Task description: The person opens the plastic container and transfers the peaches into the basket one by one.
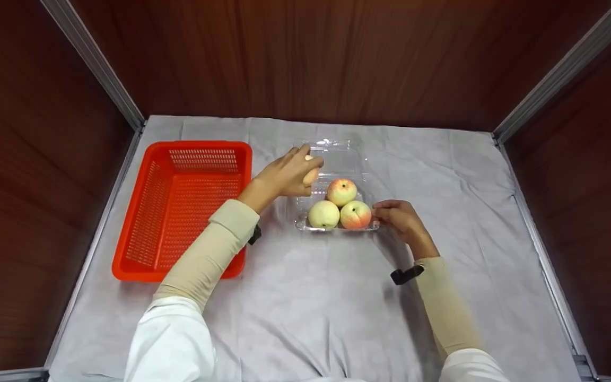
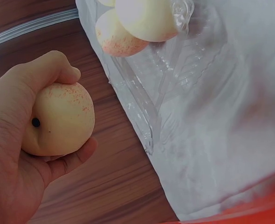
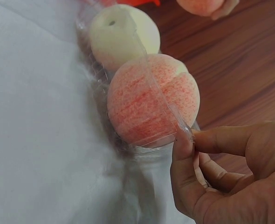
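Note:
My left hand (image 1: 290,174) grips a peach (image 2: 60,119), its thumb and fingers curled round the fruit, above the back left part of a clear plastic clamshell box (image 1: 305,204). Three more peaches sit in the box: a pale one (image 1: 324,214) at front left, a red-flushed one (image 3: 151,100) at front right, and another (image 1: 342,191) behind them. At the box's right side my right hand (image 1: 400,217) pinches the clear rim between thumb and fingertip, as the right wrist view shows. The clear lid (image 1: 337,158) lies folded back, away from me.
A red plastic basket (image 1: 178,275) with mesh walls stands to the left of the box, close to my left forearm. Grey-white cloth (image 1: 305,297) covers the table. Dark wood-grain panels (image 1: 305,58) with metal edge frames enclose the back and both sides.

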Demonstrator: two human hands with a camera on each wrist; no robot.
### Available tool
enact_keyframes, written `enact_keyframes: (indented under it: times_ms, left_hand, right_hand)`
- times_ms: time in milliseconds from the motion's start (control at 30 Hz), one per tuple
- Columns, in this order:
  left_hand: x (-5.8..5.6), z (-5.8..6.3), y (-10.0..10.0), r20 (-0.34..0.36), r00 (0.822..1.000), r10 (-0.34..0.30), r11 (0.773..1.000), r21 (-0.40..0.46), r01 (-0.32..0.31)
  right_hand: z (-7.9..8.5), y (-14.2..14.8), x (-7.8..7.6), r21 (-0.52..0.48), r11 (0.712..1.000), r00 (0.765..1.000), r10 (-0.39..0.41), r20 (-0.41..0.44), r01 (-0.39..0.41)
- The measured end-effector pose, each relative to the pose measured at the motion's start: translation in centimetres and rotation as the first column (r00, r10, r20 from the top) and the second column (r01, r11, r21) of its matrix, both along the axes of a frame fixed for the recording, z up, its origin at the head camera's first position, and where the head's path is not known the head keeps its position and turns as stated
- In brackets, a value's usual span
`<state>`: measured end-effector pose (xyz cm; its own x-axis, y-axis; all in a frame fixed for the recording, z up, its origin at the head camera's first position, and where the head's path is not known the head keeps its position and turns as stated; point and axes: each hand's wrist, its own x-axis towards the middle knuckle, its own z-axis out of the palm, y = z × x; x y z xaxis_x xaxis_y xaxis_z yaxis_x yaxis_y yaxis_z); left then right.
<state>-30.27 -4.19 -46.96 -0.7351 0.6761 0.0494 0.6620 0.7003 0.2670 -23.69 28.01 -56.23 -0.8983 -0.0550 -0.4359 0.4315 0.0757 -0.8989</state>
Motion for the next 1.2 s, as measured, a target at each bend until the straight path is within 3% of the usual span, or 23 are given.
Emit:
enact_keyframes:
  times_ms: [433,1200]
  left_hand:
    - [-0.3,0.8,-1.0,0.026,0.999,0.030,0.999,0.013,-0.031]
    - [-0.8,1.1,-2.2,-0.017,0.999,0.049,0.998,0.034,-0.049]
  right_hand:
    - [0.0,0.0,0.0,0.014,1.000,1.000,-0.006,-0.004,0.006]
    - [0.1,-0.1,-0.1,0.027,1.000,1.000,-0.016,0.015,0.015]
